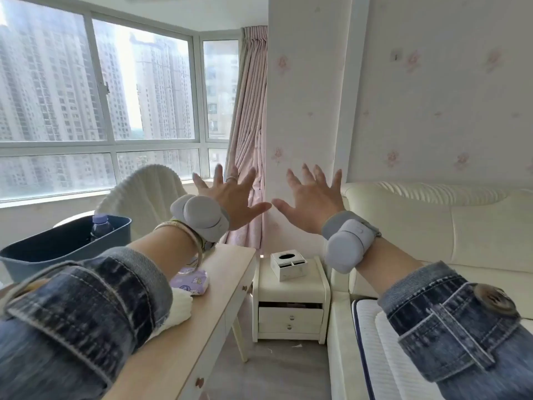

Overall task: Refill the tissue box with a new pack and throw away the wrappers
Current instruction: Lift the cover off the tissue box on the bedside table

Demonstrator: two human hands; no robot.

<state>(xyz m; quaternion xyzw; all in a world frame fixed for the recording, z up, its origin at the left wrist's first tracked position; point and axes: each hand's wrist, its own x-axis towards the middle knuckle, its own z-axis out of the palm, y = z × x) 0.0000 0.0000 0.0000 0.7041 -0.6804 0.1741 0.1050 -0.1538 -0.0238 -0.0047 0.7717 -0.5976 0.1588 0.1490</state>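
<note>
While both my left hand (pixel 233 197) and right hand (pixel 311 202) hover raised, fingers spread wide and holding nothing, I judge nothing begun: tissue box (pixel 289 264) sits on the nightstand (pixel 291 293), purple pack (pixel 191 280) on the worktop (pixel 202 327); reach there next.

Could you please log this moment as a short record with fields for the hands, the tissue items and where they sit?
left hand: raised, fingers spread, holds nothing
right hand: raised, fingers spread, holds nothing
tissue box: on nightstand, top slot shows no tissue
tissue pack: purple wrapper, on desk
bin: blue, left of desk, bottle inside
</note>
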